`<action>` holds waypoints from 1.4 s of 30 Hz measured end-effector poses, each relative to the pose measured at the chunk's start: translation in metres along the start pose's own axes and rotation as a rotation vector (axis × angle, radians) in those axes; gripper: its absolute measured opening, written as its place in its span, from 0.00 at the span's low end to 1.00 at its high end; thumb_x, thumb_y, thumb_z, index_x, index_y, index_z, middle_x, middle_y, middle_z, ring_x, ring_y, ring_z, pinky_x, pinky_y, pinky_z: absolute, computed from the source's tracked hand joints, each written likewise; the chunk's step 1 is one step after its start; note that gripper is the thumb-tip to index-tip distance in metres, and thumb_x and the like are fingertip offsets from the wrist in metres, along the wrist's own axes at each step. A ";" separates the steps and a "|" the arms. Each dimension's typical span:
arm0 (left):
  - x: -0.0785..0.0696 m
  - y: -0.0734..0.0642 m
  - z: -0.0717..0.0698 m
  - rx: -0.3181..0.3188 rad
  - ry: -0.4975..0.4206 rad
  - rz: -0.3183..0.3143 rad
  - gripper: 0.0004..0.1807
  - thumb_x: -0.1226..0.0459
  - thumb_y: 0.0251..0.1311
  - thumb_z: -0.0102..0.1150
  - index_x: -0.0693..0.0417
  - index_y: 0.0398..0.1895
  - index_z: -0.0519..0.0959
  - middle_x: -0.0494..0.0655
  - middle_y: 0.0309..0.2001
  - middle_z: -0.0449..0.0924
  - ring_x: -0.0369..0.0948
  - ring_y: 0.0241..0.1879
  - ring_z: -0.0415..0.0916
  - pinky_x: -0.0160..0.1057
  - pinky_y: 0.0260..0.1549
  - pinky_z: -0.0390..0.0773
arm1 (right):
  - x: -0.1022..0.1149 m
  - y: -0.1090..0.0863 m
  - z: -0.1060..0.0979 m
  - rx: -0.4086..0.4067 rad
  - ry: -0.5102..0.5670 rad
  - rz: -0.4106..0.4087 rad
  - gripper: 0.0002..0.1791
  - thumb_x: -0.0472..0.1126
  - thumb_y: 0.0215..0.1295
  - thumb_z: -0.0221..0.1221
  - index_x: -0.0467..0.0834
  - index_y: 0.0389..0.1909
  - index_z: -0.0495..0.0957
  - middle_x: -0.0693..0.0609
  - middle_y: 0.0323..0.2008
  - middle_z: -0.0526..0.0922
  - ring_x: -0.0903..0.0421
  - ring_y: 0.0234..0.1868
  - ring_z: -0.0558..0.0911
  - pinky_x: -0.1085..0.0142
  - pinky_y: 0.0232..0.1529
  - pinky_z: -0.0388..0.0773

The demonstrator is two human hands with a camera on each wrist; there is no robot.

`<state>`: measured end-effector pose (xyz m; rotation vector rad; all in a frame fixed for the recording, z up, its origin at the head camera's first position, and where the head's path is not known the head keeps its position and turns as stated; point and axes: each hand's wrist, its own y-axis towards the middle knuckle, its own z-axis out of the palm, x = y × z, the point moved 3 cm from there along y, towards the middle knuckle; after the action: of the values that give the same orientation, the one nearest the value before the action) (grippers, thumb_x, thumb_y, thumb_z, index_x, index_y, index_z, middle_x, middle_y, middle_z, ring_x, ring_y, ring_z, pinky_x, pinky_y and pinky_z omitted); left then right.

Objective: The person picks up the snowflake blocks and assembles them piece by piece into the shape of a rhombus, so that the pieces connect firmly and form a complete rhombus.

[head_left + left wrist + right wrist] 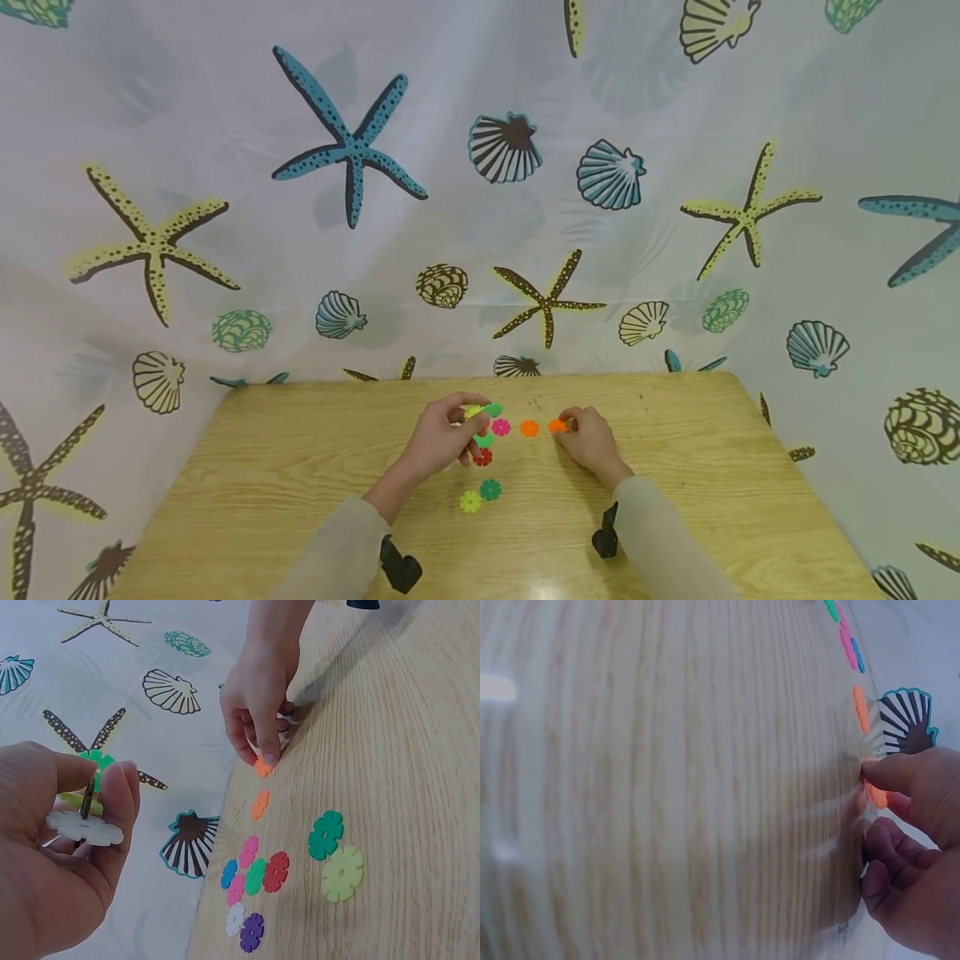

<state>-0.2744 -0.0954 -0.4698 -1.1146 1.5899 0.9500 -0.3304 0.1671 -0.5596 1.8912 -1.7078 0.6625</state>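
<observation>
At the left, a dark rod (88,796) is held in the curled fingers of the left hand (447,429), along with a white disc (84,828), a yellow disc (81,802) and a green disc (96,766); the rod and white disc are shown only by the left wrist view. In the middle, a blue disc (229,874), a second white disc (235,919) and a purple disc (252,932) are shown on the table (300,492) by that view but not by the head view. A red disc (483,457) is shown by both, as are a yellow-green disc (470,502) and a dark green disc (491,489), nearer the person. At the right, an orange disc (557,426) is pinched between thumb and forefinger of the right hand (592,437); a second orange disc (529,428) lies just left of it.

Whether the held green disc is threaded on the rod cannot be told. The pinched disc is partly covered by fingertips, and the near table edge is cut off in the head view.

Wood surface stretches from the table's left edge to the left hand, between the forearms, and from the right hand to the right edge. The far edge is bordered by a patterned cloth (442,67).
</observation>
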 end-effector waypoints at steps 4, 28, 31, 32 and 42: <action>0.001 0.000 0.000 0.002 -0.006 -0.005 0.20 0.65 0.75 0.61 0.63 0.65 0.78 0.50 0.31 0.83 0.53 0.22 0.84 0.35 0.19 0.82 | 0.001 -0.001 -0.001 -0.002 0.024 -0.002 0.14 0.36 0.68 0.68 0.39 0.52 0.80 0.45 0.34 0.82 0.53 0.32 0.77 0.59 0.36 0.76; 0.000 0.003 0.002 -0.034 0.015 -0.053 0.17 0.65 0.75 0.62 0.58 0.63 0.81 0.65 0.51 0.87 0.36 0.17 0.79 0.35 0.16 0.78 | 0.043 -0.008 -0.033 0.026 0.391 -0.135 0.13 0.32 0.74 0.61 0.34 0.55 0.83 0.42 0.31 0.87 0.41 0.30 0.85 0.69 0.25 0.74; 0.000 0.002 0.001 -0.035 0.015 -0.052 0.18 0.64 0.74 0.62 0.58 0.63 0.81 0.65 0.50 0.87 0.36 0.17 0.78 0.33 0.16 0.76 | 0.054 -0.010 -0.037 0.040 0.411 -0.165 0.12 0.33 0.74 0.61 0.34 0.54 0.83 0.45 0.31 0.87 0.54 0.27 0.84 0.69 0.27 0.76; 0.000 0.002 0.001 -0.036 0.013 -0.052 0.18 0.64 0.74 0.62 0.58 0.63 0.81 0.66 0.50 0.87 0.36 0.17 0.78 0.32 0.16 0.75 | 0.057 -0.011 -0.038 0.045 0.417 -0.170 0.12 0.33 0.74 0.61 0.34 0.54 0.83 0.45 0.32 0.87 0.57 0.27 0.83 0.69 0.27 0.76; -0.002 0.002 -0.001 -0.051 0.026 -0.062 0.16 0.64 0.75 0.62 0.53 0.62 0.82 0.56 0.41 0.89 0.39 0.15 0.77 0.34 0.15 0.75 | 0.081 -0.018 -0.045 0.070 0.460 -0.188 0.13 0.34 0.76 0.60 0.35 0.56 0.83 0.44 0.35 0.88 0.56 0.29 0.83 0.69 0.29 0.76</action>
<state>-0.2761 -0.0959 -0.4676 -1.2090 1.5503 0.9425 -0.3060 0.1372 -0.4731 1.7449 -1.2169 0.9998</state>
